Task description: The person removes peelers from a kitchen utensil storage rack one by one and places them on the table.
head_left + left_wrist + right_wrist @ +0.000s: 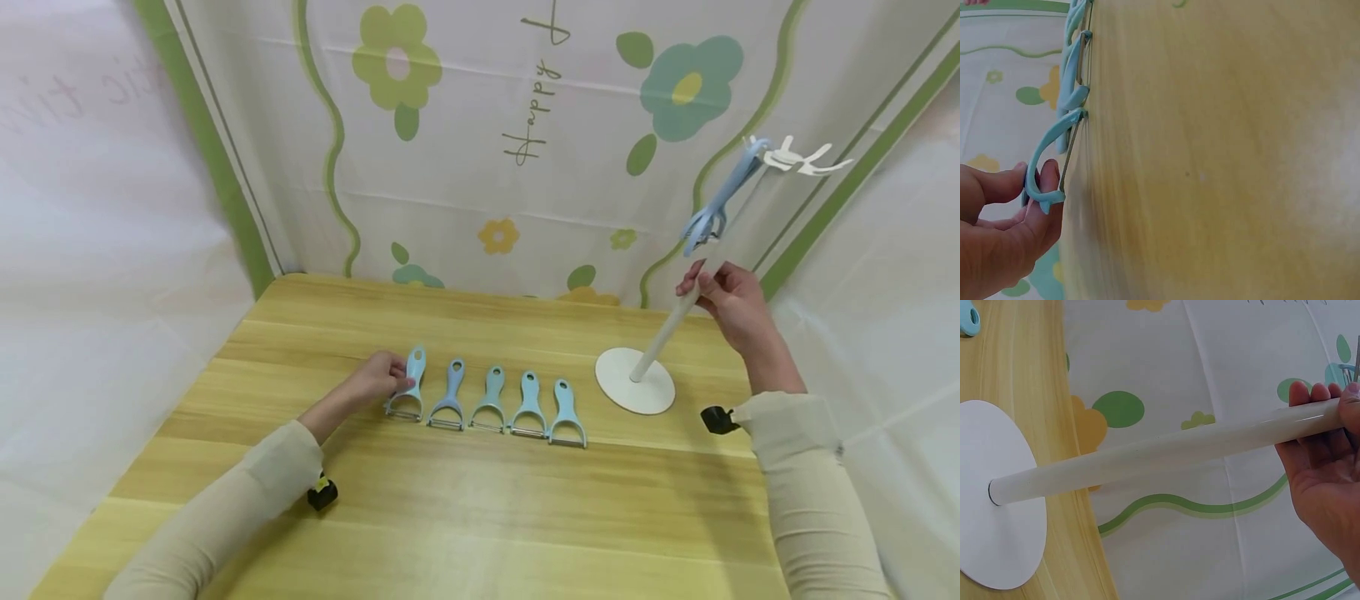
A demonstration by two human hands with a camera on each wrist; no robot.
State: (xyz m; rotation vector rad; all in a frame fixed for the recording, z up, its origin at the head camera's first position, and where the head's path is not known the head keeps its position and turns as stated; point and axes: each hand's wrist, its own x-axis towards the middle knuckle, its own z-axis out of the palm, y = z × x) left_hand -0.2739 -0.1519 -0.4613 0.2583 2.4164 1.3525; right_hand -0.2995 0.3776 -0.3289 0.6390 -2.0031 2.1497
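Observation:
On the table, a row of several blue Y-shaped peelers lies with the blades toward me. My left hand (pixel 377 377) pinches the leftmost peeler (pixel 416 362) at its handle; in the left wrist view the thumb and fingers (pixel 1000 185) close on it, and its blade edge is at the tabletop. Beside it lies a darker blue peeler (pixel 454 380), then lighter peelers (pixel 530 392) to the right. My right hand (pixel 737 310) grips the pole (pixel 1166 453) of a white stand. Blue peelers (pixel 723 196) hang from its hooks (pixel 783 157); their overlap hides how many.
The stand's round white base (pixel 626 385) rests on the wooden table (pixel 480 517), right of the row. A flowered curtain (pixel 450 183) hangs behind the table's far edge. Black wrist devices (pixel 322 496) sit by both sleeves.

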